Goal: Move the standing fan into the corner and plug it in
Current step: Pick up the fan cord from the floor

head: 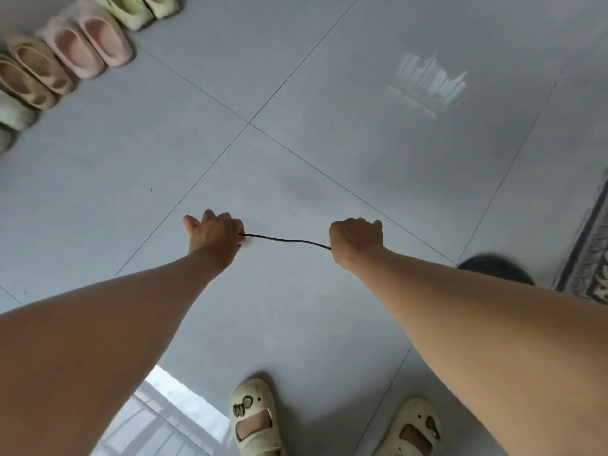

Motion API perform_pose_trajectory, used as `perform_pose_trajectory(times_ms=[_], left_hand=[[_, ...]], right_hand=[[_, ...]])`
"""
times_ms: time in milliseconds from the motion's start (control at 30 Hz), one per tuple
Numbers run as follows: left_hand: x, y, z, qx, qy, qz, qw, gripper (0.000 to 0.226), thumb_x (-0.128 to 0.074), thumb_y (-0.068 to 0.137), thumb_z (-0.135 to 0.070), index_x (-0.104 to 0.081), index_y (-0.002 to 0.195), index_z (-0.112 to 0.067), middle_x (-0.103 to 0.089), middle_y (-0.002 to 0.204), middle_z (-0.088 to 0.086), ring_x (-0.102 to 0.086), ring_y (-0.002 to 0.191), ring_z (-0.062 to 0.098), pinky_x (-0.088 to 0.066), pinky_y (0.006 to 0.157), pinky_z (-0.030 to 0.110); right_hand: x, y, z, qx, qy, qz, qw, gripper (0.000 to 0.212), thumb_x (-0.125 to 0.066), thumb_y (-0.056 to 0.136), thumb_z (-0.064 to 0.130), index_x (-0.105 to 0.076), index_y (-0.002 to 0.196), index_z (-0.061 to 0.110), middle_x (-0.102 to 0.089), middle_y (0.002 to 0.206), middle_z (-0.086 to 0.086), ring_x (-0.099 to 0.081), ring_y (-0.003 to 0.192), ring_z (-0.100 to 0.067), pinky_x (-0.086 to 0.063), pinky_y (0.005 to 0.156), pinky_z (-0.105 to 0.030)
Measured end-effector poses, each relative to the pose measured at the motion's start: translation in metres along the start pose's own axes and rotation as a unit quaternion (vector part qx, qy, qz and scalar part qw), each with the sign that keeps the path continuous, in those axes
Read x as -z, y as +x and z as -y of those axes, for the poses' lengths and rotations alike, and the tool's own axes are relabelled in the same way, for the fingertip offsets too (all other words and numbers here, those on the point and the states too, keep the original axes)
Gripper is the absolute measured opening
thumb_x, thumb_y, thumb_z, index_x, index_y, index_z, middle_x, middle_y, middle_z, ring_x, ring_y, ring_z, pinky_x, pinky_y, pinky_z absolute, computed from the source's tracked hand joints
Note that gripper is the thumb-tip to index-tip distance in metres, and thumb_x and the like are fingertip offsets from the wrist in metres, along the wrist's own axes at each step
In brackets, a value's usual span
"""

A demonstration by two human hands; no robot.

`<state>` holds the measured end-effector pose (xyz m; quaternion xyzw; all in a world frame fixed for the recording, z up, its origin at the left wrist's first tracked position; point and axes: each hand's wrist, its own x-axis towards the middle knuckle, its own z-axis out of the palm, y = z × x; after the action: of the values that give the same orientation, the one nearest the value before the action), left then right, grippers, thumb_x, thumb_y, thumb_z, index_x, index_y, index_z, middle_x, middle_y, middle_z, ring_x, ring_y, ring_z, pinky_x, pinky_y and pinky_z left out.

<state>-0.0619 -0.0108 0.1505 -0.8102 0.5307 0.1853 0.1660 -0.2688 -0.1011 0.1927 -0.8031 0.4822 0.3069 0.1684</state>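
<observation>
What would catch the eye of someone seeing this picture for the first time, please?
A thin black cord sags slightly between the left hand and the right hand, both closed on it above the grey tiled floor. A row of pastel slippers lines the upper left corner, and the person's own cream sandals show at the bottom edge.

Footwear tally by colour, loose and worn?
Yellow-green slippers: 2
Pink slippers: 2
Tan slippers: 2
Pale green slippers, cut off at frame edge: 2
Cream sandals, worn: 2
Total: 10
Dark shape beside the rug: unclear, not counted
</observation>
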Motion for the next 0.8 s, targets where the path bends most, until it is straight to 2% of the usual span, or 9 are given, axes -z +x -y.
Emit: perform_pose_trajectory(times_ms=[67,133,267,333,433,533,633,700,800], left_hand=[[0.030,-0.007,-0.011,-0.006,-0.033,-0.004,0.999,0.021,-0.047,0.097,-0.024,-0.067,0.097,-0.031,-0.063,0.097,-0.006,-0.044,0.093,0.018,-0.020,0.076,0.037],[0.058,-0.018,-0.024,-0.018,-0.095,-0.009,0.995,0.026,-0.046,0.095,-0.017,-0.064,0.087,-0.033,-0.065,0.092,-0.007,-0.043,0.087,0.016,-0.018,0.075,0.035],[0.111,-0.043,-0.050,-0.054,-0.316,0.056,0.946,0.026,-0.048,0.087,-0.015,-0.063,0.070,-0.027,-0.063,0.079,-0.005,-0.052,0.073,0.020,-0.031,0.064,0.029],[0.143,-0.060,-0.065,-0.101,-0.349,0.084,0.928,0.021,-0.053,0.085,-0.016,-0.068,0.074,-0.024,-0.064,0.080,0.001,-0.052,0.070,0.021,-0.035,0.058,0.026],[0.185,-0.077,-0.088,-0.167,-0.327,0.086,0.926,0.018,-0.055,0.088,-0.019,-0.071,0.081,-0.020,-0.066,0.082,0.004,-0.058,0.077,0.023,-0.040,0.065,0.027],[0.223,-0.094,-0.107,-0.204,-0.320,0.088,0.921,0.019,-0.053,0.090,-0.021,-0.072,0.084,-0.020,-0.063,0.076,0.001,-0.053,0.063,0.018,-0.045,0.059,0.031],[0.260,-0.109,-0.118,-0.242,-0.279,0.082,0.926,0.019,-0.053,0.090,-0.021,-0.071,0.086,-0.016,-0.060,0.071,-0.003,-0.058,0.077,0.022,-0.046,0.069,0.036],[0.287,-0.118,-0.121,-0.266,-0.219,0.091,0.935,0.017,-0.056,0.088,-0.024,-0.069,0.081,-0.014,-0.060,0.070,-0.006,-0.056,0.079,0.019,-0.040,0.068,0.032],[0.325,-0.127,-0.122,-0.274,-0.147,0.115,0.943,0.017,-0.060,0.087,-0.026,-0.063,0.070,-0.024,-0.061,0.070,-0.009,-0.054,0.072,0.014,-0.037,0.062,0.025]], right_hand=[[0.021,-0.018,-0.011,-0.021,0.007,0.012,1.000,0.019,-0.050,0.078,-0.005,-0.046,0.078,0.013,-0.040,0.069,-0.001,-0.052,0.106,-0.029,-0.033,0.089,-0.039],[0.037,-0.035,-0.017,-0.032,0.030,0.022,0.999,0.021,-0.049,0.078,-0.005,-0.042,0.072,0.014,-0.043,0.068,-0.002,-0.052,0.105,-0.029,-0.034,0.089,-0.039],[0.065,-0.067,-0.023,-0.038,0.093,0.004,0.995,0.021,-0.053,0.087,0.005,-0.065,0.102,0.014,-0.065,0.101,-0.007,-0.053,0.096,-0.028,-0.033,0.084,-0.035],[0.084,-0.086,-0.030,-0.039,0.132,-0.012,0.990,0.025,-0.055,0.088,0.007,-0.067,0.107,0.017,-0.067,0.107,-0.006,-0.058,0.104,-0.029,-0.035,0.085,-0.036],[0.113,-0.110,-0.039,-0.032,0.187,-0.029,0.981,0.024,-0.059,0.089,0.014,-0.065,0.111,0.021,-0.068,0.112,-0.003,-0.060,0.110,-0.028,-0.039,0.091,-0.037],[0.140,-0.137,-0.051,-0.028,0.226,-0.060,0.972,0.019,-0.061,0.090,0.020,-0.067,0.108,0.022,-0.070,0.110,-0.004,-0.063,0.106,-0.029,-0.044,0.094,-0.037],[0.163,-0.166,-0.067,-0.038,0.226,-0.082,0.970,0.017,-0.059,0.090,0.016,-0.071,0.100,0.020,-0.072,0.103,-0.006,-0.066,0.099,-0.031,-0.042,0.089,-0.035],[0.177,-0.187,-0.082,-0.054,0.230,-0.089,0.968,0.018,-0.060,0.090,0.014,-0.072,0.103,0.019,-0.072,0.103,-0.008,-0.066,0.098,-0.032,-0.041,0.089,-0.035],[0.197,-0.220,-0.105,-0.084,0.244,-0.099,0.961,0.019,-0.061,0.091,0.015,-0.072,0.106,0.015,-0.072,0.106,-0.011,-0.066,0.099,-0.034,-0.043,0.092,-0.035]])
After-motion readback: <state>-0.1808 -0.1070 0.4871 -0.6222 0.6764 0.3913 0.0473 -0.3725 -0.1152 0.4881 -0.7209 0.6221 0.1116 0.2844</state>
